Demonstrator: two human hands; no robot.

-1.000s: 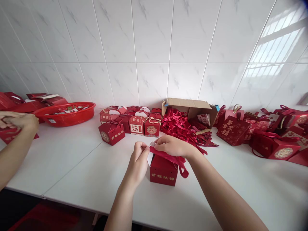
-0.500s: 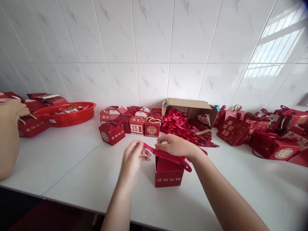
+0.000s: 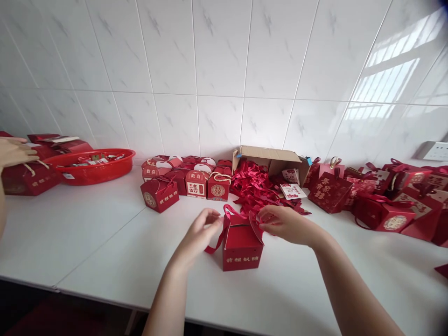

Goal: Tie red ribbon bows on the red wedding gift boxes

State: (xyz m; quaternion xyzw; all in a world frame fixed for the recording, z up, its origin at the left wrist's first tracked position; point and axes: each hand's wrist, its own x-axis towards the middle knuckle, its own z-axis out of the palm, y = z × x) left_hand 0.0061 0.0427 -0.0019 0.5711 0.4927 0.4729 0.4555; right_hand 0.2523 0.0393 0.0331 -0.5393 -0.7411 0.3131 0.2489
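Note:
A red box (image 3: pixel 242 252) with gold characters stands upright on the white table in front of me, its top flaps partly raised. A red ribbon (image 3: pixel 220 240) loops over its top and hangs down the left side. My left hand (image 3: pixel 205 229) is at the box's upper left, fingers curled and thumb near the ribbon; whether they pinch it is unclear. At the upper right my right hand (image 3: pixel 285 224) has its fingertips against the raised flap (image 3: pixel 255 224).
Behind lie a cardboard box (image 3: pixel 271 153), a heap of red ribbons (image 3: pixel 250 179) and a white card (image 3: pixel 292 191). Finished-looking red boxes (image 3: pixel 159 192) stand left of it, more (image 3: pixel 331 191) at right. Far left are a red basin (image 3: pixel 94 175) and another person's hand (image 3: pixel 16 153).
The ribbon no longer stretches across the box between my hands. My right hand has moved right, off the top, and the flaps stand higher. A white card now lies on the ribbons.

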